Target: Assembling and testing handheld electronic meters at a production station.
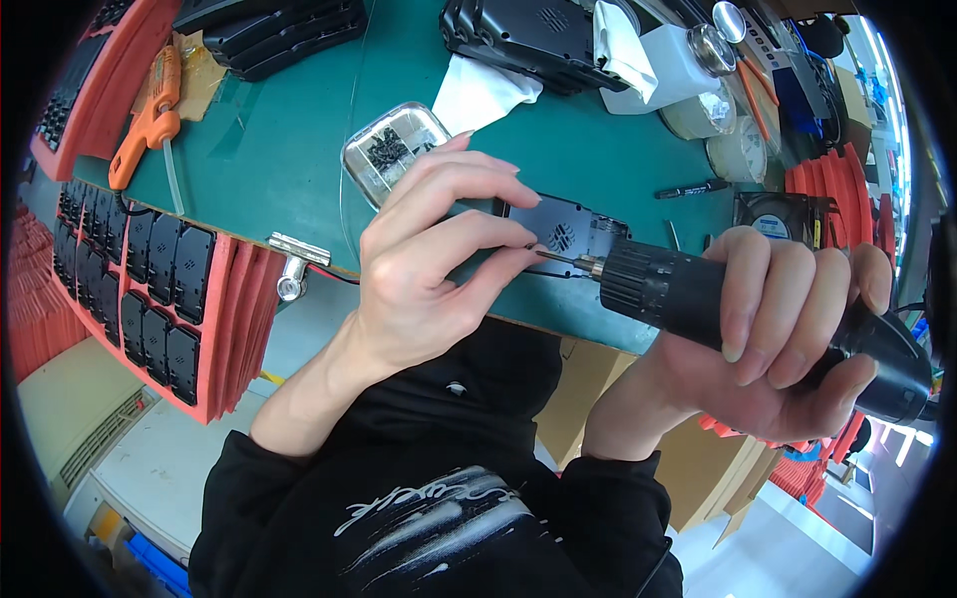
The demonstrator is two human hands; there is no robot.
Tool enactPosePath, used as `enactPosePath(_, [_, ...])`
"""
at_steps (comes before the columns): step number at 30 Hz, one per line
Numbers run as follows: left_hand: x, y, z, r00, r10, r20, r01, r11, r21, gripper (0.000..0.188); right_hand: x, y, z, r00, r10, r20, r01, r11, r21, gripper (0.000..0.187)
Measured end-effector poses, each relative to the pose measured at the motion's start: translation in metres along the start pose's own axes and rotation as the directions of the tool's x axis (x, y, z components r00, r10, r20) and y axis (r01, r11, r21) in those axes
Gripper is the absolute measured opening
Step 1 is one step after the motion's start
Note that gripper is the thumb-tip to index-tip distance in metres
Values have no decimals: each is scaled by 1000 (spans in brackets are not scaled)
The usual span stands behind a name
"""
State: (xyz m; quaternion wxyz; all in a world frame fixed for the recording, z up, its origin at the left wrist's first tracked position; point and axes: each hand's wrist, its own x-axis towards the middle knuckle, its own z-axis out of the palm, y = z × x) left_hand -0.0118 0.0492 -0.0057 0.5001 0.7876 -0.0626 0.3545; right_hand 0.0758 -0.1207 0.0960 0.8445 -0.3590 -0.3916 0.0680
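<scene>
My right hand point(788, 329) is wrapped round a black electric screwdriver point(663, 284), held sideways with its bit pointing left. At the tip of the bit point(558, 257), the thumb and forefinger of my left hand point(429, 254) are pinched together; whatever they hold is too small to make out. Beneath the bit, a black plastic housing point(560, 224) with a round speaker grille lies on the green mat, partly hidden by my left fingers and the tool. Beside my left hand stands a clear box point(364, 164) of small black screws.
An orange glue gun point(150, 125) lies at the far left. Red foam trays point(224, 329) of black housings stand beside the bench, near a metal clip point(291, 269) on its edge. Stacked black housings point(528, 40), white cloth point(478, 95), a white bottle point(668, 65) and a marker point(691, 189) lie beyond.
</scene>
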Motion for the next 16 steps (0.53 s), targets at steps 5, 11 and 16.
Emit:
enactPosePath(5, [0,1,0,1000,2,2,-2,1000,19,23,1,3,2,1000,6,22,-6,1000,7,35])
enactPosePath(11, [-2,0,0,1000,-5,-4,5,1000,24,23,0,3,2,997,31,69,-28,999,-44,36])
enactPosePath(16, [-1,-1,1,1000,-13,10,13,1000,7,22,-1,3,2,995,38,97,-29,995,-92,37])
